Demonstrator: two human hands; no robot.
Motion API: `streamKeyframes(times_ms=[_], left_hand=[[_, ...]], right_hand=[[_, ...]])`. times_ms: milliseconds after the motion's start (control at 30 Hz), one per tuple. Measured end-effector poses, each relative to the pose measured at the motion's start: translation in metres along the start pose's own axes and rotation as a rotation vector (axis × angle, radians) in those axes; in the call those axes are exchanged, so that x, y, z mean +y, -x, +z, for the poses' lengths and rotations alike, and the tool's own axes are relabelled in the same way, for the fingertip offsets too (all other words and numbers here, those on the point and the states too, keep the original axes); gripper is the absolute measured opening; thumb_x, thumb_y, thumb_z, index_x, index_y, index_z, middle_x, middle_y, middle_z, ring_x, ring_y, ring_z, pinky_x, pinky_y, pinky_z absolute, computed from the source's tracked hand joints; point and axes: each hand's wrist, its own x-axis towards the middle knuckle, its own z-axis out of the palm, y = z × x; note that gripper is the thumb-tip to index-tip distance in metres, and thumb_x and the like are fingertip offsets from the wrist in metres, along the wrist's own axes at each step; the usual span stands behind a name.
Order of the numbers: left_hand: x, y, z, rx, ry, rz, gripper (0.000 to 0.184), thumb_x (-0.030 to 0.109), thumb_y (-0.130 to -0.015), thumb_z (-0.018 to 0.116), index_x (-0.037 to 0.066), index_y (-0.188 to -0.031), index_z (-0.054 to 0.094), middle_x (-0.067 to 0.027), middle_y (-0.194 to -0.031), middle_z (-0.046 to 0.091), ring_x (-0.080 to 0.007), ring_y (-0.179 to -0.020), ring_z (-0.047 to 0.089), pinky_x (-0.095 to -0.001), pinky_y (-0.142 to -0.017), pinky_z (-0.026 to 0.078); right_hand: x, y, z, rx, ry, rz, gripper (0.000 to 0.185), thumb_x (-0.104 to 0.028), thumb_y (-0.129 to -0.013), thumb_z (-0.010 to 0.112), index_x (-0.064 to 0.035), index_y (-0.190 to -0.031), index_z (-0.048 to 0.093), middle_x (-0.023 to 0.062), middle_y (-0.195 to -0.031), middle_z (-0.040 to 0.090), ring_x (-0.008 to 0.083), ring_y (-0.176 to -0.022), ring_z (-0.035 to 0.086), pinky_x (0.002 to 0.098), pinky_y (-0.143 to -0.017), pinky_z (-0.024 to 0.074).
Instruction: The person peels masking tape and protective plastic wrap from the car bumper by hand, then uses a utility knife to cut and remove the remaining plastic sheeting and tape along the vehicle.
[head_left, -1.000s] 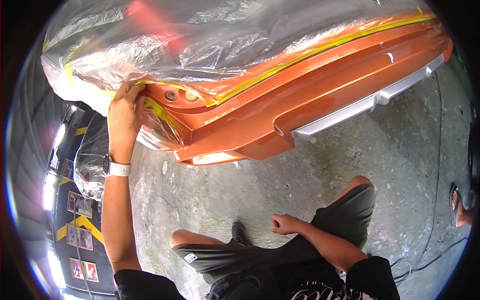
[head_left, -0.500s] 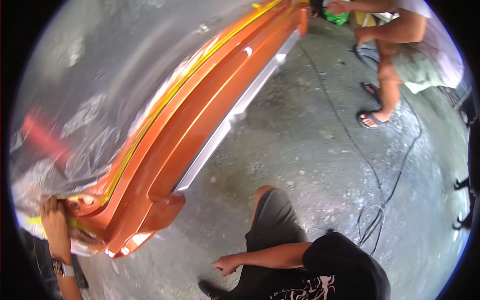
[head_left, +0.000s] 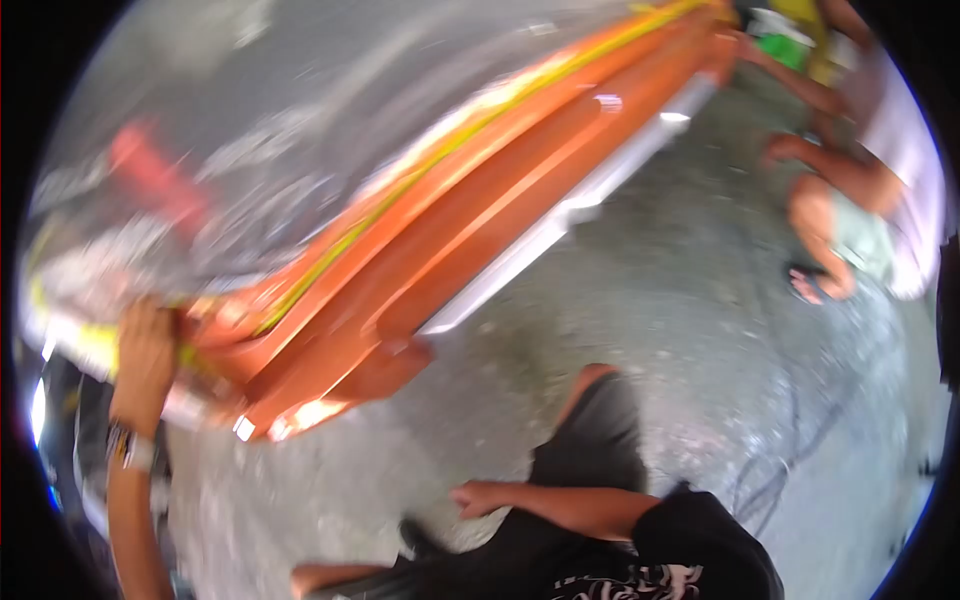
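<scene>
A long orange car panel with a silver lower strip runs from the lower left to the upper right. Yellow masking tape follows its upper edge. Clear plastic sheeting covers the bodywork beyond it. My left hand is wrapped over the panel's near corner, where plastic and tape meet; blur hides the fingertips. Beside my knee, away from the panel, my right hand is closed in a loose fist with nothing visible in it.
Another person crouches at the upper right, one hand near the panel's far end. A green bag lies behind. A dark cable is looped on the concrete floor. A blurred red shape shows on the plastic.
My view has swung, so the panel appears farther right and higher. The other person has brought a hand to the panel's far end. My left hand stays on the near corner.
</scene>
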Motion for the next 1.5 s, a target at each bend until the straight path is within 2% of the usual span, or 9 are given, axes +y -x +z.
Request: streamKeyframes(times_ms=[100, 200, 367, 467, 800, 900, 967, 1167, 1500], left_hand=[[0.013, 0.005, -0.04, 0.127, -0.035, 0.149, 0.034, 0.009, -0.087, 0.054, -0.004, -0.119, 0.055, -0.0191, -0.12, 0.057, -0.0347, -0.118, 0.053, -0.0454, -0.102, 0.043], [0.018, -0.001, -0.075, -0.109, 0.021, -0.008, 0.036, 0.01, -0.085, 0.059, 0.001, -0.119, 0.058, -0.0135, -0.115, 0.058, -0.0306, -0.112, 0.055, -0.0438, -0.094, 0.045], [0.019, -0.013, -0.071, -0.027, 0.09, -0.069, 0.025, 0.01, -0.078, 0.066, 0.009, -0.104, 0.068, -0.0055, -0.112, 0.061, -0.0251, -0.108, 0.056, -0.0389, -0.09, 0.047], [0.021, -0.021, -0.071, -0.153, 0.058, -0.1, 0.021, 0.01, -0.079, 0.066, 0.008, -0.1, 0.068, -0.0057, -0.112, 0.061, -0.024, -0.109, 0.056, -0.0378, -0.091, 0.047], [0.028, -0.011, -0.066, -0.107, -0.111, -0.045, 0.028, 0.009, -0.079, 0.062, 0.006, -0.107, 0.062, -0.0082, -0.109, 0.06, -0.0245, -0.104, 0.056, -0.0344, -0.091, 0.044], [0.034, 0.003, -0.069, -0.151, 0.041, -0.053, 0.026, 0.009, -0.081, 0.061, 0.004, -0.107, 0.06, -0.0102, -0.11, 0.06, -0.0275, -0.106, 0.055, -0.0371, -0.094, 0.043], [0.035, 0.014, -0.06, 0.017, 0.117, -0.005, 0.024, 0.009, -0.083, 0.06, 0.002, -0.106, 0.059, -0.0125, -0.112, 0.059, -0.0302, -0.109, 0.055, -0.0405, -0.096, 0.043], [0.035, 0.034, -0.048, 0.117, 0.31, 0.095, 0.023, 0.003, -0.082, 0.062, -0.001, -0.104, 0.057, -0.014, -0.11, 0.058, -0.0346, -0.114, 0.055, -0.0476, -0.106, 0.042], [0.024, 0.052, -0.035, 0.256, 0.425, 0.25, 0.027, -0.007, -0.078, 0.067, 0.0, -0.103, 0.058, -0.0129, -0.11, 0.059, -0.0324, -0.11, 0.061, -0.0552, -0.112, 0.044]], right_hand=[[-0.026, 0.012, -0.023, -0.051, 0.096, 0.128, 0.028, -0.025, -0.08, 0.073, -0.0051, -0.091, 0.057, 0.0124, -0.076, 0.063, 0.0261, -0.07, 0.062, 0.0425, -0.063, 0.0482], [-0.034, 0.015, -0.024, -0.067, 0.135, 0.155, 0.031, -0.029, -0.08, 0.074, -0.0055, -0.091, 0.057, 0.0122, -0.077, 0.064, 0.0282, -0.072, 0.063, 0.0425, -0.065, 0.0484], [-0.036, 0.013, -0.026, -0.124, 0.168, 0.227, 0.036, -0.033, -0.08, 0.077, -0.0056, -0.093, 0.056, 0.0122, -0.081, 0.065, 0.0285, -0.076, 0.064, 0.0421, -0.067, 0.0486], [-0.03, 0.011, -0.022, -0.103, 0.164, 0.194, 0.035, -0.03, -0.079, 0.075, -0.0046, -0.095, 0.056, 0.0157, -0.082, 0.066, 0.0314, -0.077, 0.065, 0.0437, -0.068, 0.0492], [-0.039, 0.013, -0.019, -0.096, 0.125, 0.178, 0.036, -0.029, -0.08, 0.076, -0.0038, -0.095, 0.056, 0.0167, -0.082, 0.066, 0.0331, -0.077, 0.065, 0.0445, -0.068, 0.049], [-0.035, 0.013, -0.016, -0.083, 0.138, 0.16, 0.037, -0.031, -0.08, 0.077, -0.0045, -0.094, 0.056, 0.0126, -0.08, 0.065, 0.0281, -0.073, 0.064, 0.0419, -0.065, 0.0483], [-0.035, 0.013, -0.017, -0.084, 0.13, 0.151, 0.037, -0.031, -0.081, 0.078, -0.0044, -0.093, 0.055, 0.0127, -0.08, 0.065, 0.0285, -0.073, 0.064, 0.0419, -0.065, 0.0482], [-0.035, 0.012, -0.014, -0.094, 0.136, 0.169, 0.038, -0.031, -0.081, 0.078, -0.0044, -0.093, 0.055, 0.0125, -0.08, 0.064, 0.0289, -0.073, 0.064, 0.0419, -0.066, 0.0482], [-0.046, 0.013, -0.013, -0.077, 0.122, 0.188, 0.037, -0.031, -0.081, 0.078, -0.0047, -0.093, 0.055, 0.0117, -0.08, 0.063, 0.0276, -0.074, 0.063, 0.0414, -0.066, 0.048]])
